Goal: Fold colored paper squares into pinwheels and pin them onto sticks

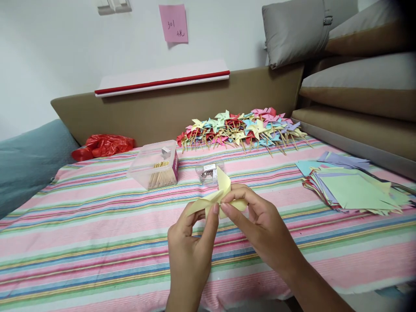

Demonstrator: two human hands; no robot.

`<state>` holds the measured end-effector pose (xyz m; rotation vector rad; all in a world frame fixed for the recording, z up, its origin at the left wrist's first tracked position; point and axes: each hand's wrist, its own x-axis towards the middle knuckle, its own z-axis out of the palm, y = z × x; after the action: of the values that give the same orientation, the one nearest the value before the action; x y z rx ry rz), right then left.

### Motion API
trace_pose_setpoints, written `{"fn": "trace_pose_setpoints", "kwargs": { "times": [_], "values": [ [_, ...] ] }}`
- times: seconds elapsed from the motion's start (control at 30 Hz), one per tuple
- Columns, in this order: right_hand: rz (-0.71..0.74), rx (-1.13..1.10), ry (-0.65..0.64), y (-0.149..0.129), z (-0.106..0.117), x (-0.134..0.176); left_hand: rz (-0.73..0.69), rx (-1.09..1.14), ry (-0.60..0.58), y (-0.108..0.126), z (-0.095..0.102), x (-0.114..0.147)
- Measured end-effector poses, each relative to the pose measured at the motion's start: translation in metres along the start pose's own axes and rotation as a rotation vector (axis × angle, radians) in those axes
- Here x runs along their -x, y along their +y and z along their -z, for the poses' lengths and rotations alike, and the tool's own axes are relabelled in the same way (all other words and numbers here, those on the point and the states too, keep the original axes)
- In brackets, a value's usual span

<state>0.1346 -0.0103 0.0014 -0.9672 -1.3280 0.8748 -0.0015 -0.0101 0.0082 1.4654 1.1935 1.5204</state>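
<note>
A pale yellow paper pinwheel [224, 186] is held up above the striped cloth, its blades folded in toward the middle. My left hand [195, 234] pinches it from the left, thumb at the centre. From the right, my right hand [256, 216] closes thumb and forefinger at the same centre; any small thing between those fingertips is too hidden to make out. Just beyond the hands lies a clear bag of small dark metal pieces [208, 174] with a white label. To its left, a clear plastic box [139, 167] holds a bundle of wooden sticks [161, 175].
Finished pinwheels on sticks [240, 130] are heaped at the back. Cut paper sheets [354, 188] are stacked at right, scissors [401, 187] beside them. A red plastic bag [104, 146] lies back left. Grey cushions [364, 82] border the right side; striped cloth [97, 242] covers the surface.
</note>
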Motion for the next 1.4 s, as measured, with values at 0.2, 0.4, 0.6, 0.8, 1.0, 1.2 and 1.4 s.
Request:
{"fn": "trace_pose_setpoints", "kwargs": {
  "times": [0.2,0.4,0.6,0.8,1.0,1.2,1.4],
  "values": [
    [-0.064,-0.061,0.101,0.004,-0.004,0.003,-0.004,0.023,0.02,0.0,0.0,0.0],
    [-0.101,-0.095,0.091,0.006,0.0,0.001,-0.114,-0.048,-0.048,-0.005,0.006,-0.001],
    [0.041,0.114,0.063,0.0,0.011,0.0,-0.361,-0.262,-0.205,-0.008,0.02,-0.003],
    [0.467,0.339,-0.015,0.001,0.023,-0.004,-0.518,-0.336,-0.327,-0.01,0.032,-0.011],
    [0.598,0.422,-0.049,0.001,0.025,-0.005,-0.651,-0.369,-0.336,-0.012,0.037,-0.015],
    [0.627,0.468,-0.064,0.004,0.023,-0.007,-0.642,-0.412,-0.364,-0.012,0.041,-0.02],
    [0.554,0.462,-0.107,0.016,0.015,-0.012,-0.55,-0.413,-0.347,-0.017,0.043,-0.025]
  ]
}}
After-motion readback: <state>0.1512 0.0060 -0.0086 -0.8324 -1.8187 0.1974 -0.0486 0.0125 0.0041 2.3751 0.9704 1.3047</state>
